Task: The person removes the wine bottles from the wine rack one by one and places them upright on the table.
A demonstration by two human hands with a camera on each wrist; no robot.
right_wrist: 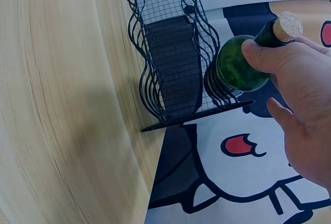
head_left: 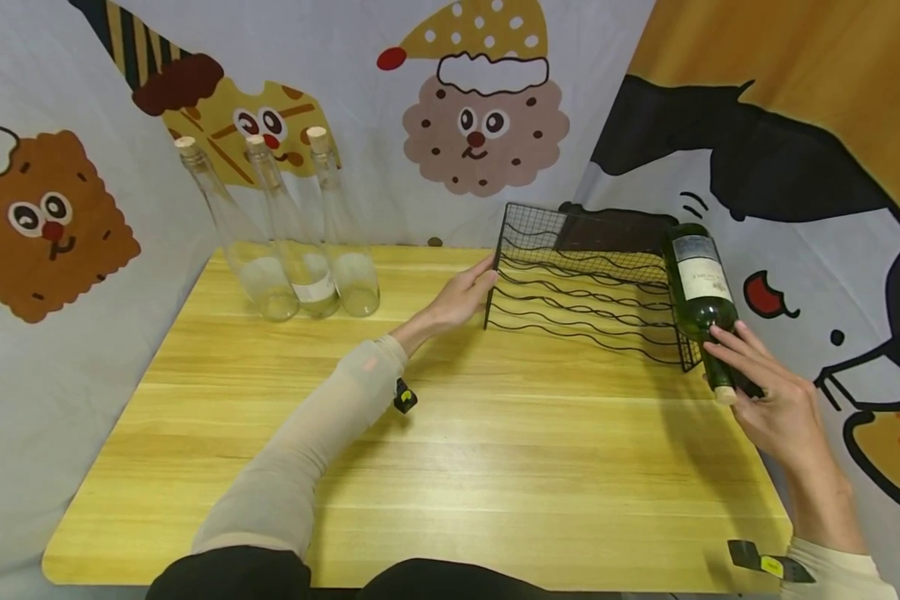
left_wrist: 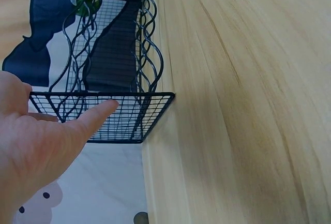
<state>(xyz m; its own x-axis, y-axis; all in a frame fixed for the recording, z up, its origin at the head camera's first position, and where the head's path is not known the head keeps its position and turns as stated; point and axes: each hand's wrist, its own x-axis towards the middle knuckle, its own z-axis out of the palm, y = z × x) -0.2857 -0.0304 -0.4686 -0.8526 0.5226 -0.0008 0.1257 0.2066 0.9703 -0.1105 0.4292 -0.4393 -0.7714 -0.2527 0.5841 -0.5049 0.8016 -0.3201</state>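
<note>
A black wire wine rack [head_left: 585, 304] stands on the table toward its back right. My left hand [head_left: 461, 298] touches the mesh panel at the rack's left end, its thumb [left_wrist: 95, 118] straight across the panel's outer face. At the other end, my right hand [head_left: 780, 404] grips a corked green wine bottle [head_left: 701, 279] by the neck. The bottle has a pale label, and its cork [right_wrist: 288, 26] points toward me. It is tilted over the rack's wavy wires [right_wrist: 214, 81]; whether its full weight rests there, I cannot tell.
Three clear glass bottles with corks, among them one nearest the rack [head_left: 352, 279], stand upright at the back left of the wooden table [head_left: 495, 467]. A cloth backdrop [head_left: 360, 50] with cartoon prints hangs behind and beside the table.
</note>
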